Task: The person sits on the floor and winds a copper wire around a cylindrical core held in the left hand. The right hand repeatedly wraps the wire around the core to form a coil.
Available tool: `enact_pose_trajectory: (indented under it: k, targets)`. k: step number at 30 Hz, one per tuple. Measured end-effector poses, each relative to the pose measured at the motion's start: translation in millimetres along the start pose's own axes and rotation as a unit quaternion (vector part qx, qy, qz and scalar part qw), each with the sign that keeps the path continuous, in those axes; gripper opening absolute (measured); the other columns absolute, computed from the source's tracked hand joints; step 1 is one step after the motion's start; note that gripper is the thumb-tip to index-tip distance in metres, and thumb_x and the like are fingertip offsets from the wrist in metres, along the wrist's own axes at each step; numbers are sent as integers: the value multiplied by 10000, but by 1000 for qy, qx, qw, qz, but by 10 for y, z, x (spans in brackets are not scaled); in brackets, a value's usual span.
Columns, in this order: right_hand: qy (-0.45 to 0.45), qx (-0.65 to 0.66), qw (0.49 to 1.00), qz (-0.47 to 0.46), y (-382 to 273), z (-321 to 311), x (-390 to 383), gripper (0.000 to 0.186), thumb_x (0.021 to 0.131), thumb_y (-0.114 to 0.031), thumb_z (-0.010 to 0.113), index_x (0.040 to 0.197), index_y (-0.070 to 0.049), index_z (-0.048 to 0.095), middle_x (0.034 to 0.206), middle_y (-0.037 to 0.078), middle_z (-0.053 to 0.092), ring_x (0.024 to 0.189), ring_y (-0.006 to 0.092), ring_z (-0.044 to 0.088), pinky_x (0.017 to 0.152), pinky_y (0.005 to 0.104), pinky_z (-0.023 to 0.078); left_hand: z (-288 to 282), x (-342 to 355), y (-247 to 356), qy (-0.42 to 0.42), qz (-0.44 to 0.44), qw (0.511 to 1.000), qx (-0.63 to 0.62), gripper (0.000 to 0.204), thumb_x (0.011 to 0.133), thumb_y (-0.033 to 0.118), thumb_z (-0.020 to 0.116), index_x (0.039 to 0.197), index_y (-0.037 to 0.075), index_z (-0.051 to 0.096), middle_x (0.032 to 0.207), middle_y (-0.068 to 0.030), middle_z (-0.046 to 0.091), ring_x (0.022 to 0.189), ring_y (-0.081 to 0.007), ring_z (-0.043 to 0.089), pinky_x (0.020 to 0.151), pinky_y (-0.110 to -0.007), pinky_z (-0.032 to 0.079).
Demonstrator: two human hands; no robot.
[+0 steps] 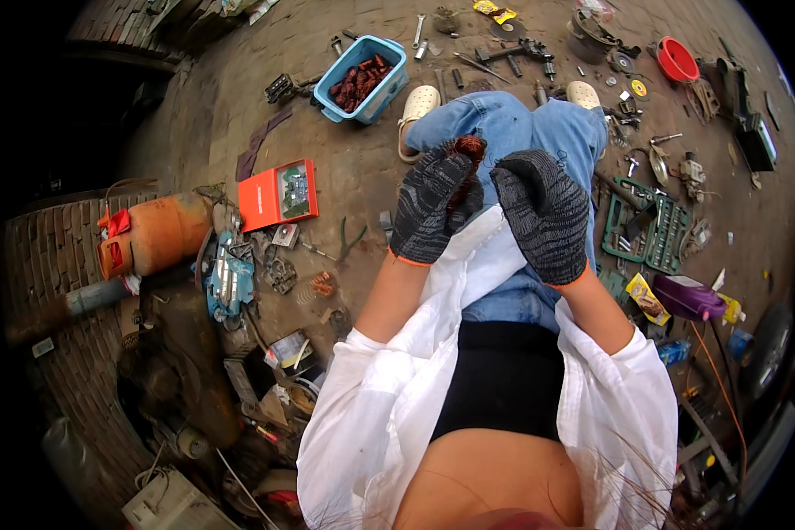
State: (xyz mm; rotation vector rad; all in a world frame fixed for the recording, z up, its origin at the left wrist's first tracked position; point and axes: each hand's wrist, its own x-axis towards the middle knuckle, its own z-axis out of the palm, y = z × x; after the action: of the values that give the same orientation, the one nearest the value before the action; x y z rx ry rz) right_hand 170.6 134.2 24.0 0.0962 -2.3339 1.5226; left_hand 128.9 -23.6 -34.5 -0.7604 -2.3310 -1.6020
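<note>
My left hand (431,205), in a dark grey knit glove with an orange cuff, is closed around a bundle of reddish-brown copper wire (471,148). The bundle's upper end sticks out past the fingers. Close beside it on the right, my right hand (546,212) wears a matching glove. Its fingers are curled in, and whatever they may hold is hidden. Both hands are above my lap, over blue jeans (484,124) and the front of a white shirt (481,243). Ahead to the left stands a light blue plastic tub (385,95) with many similar reddish-brown pieces (359,81) inside.
On the left lie an orange gas cylinder (172,231), a red box (258,201), pliers (353,240) and a blue metal tool (230,278). On the right are a green socket set case (658,230), a purple bottle (687,299) and a red bowl (677,60). Scattered metal parts lie ahead.
</note>
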Motion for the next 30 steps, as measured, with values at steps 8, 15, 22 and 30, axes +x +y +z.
enact_pose_trajectory:
  k: [8, 15, 22, 30]
  targets:
    - [-50, -136, 980, -134, 42, 12, 33, 186, 780, -120, 629, 961, -78, 629, 857, 108, 639, 737, 271, 613, 646, 349, 475, -61, 168, 386, -28, -191, 962, -195, 365, 778, 80, 639, 1124, 0, 556, 878, -54, 628, 705, -92, 573, 582, -222, 467]
    - [-124, -289, 937, -155, -96, -22, 87, 235, 761, -164, 624, 991, -114, 619, 698, 66, 583, 634, 249, 565, 544, 366, 428, -109, 76, 368, -2, -312, 852, -421, 370, 825, 158, 589, 1109, -75, 542, 1022, -121, 616, 887, -147, 595, 781, -280, 482]
    - [-104, -308, 930, -170, -54, 39, 40, 237, 778, -174, 609, 1008, -118, 617, 671, 78, 559, 632, 255, 552, 534, 348, 426, -109, -36, 9, -8, 122, 977, 174, 322, 757, 102, 672, 1028, -36, 567, 1003, -145, 625, 900, -204, 617, 798, -322, 496]
    - [-186, 263, 932, 165, 19, -37, -37, 189, 894, -181, 538, 962, -9, 577, 763, 38, 555, 613, 96, 497, 548, 227, 410, -239, 81, 295, 105, -348, 771, -523, 410, 703, 40, 694, 1091, 5, 566, 1041, -124, 607, 918, -205, 610, 822, -312, 485]
